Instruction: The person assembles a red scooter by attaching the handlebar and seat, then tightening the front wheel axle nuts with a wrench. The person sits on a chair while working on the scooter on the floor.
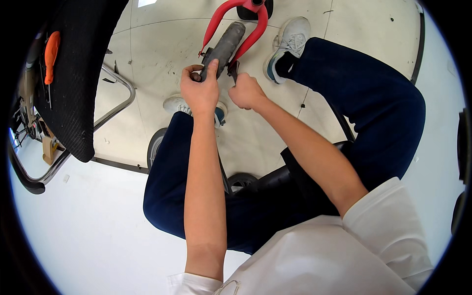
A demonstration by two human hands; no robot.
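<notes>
- The small grey wheel (230, 42) sits between the legs of the red fork (260, 28), over the pale floor (162, 49).
- The left hand (200, 92) grips its near end, thumb against the tyre, fingers curled at the left side.
- The right hand (246, 92) is closed around a dark piece (233, 70) by the fork's right tip; whether tool or fitting, I cannot tell.
- The wheel looks light, firm and hardly fragile; its tread should give the best hold.
- No lettering is readable on wheel or fork.
</notes>
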